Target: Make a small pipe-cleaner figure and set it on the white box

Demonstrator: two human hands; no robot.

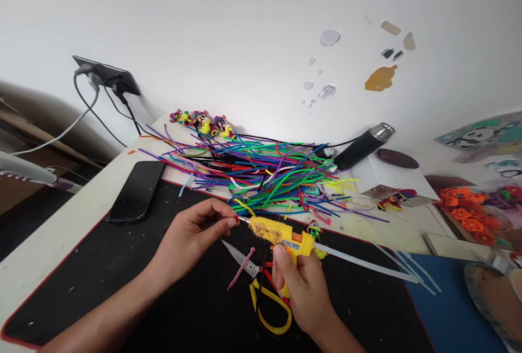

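Note:
My right hand (299, 279) is wrapped round the handle of a yellow hot glue gun (271, 229), whose nozzle points left. A long translucent glue stick (362, 261) sticks out of its back end. At the nozzle tip, my left hand (199, 233) pinches a tiny red piece (237, 218) between thumb and fingertips; most of it is hidden. Below the gun lie scissors (271, 309) with yellow and red handles, partly covered by my right hand. A pink pipe cleaner piece (241, 268) rests across their blades.
Behind my hands spreads a heap of coloured pipe cleaners (261, 171). A phone (136, 192) lies left on the black mat (101, 271). Several small pipe cleaner figures (203, 123) stand by the wall. A black flask (362, 146) leans at right. Spare glue sticks (416, 271) lie farther right.

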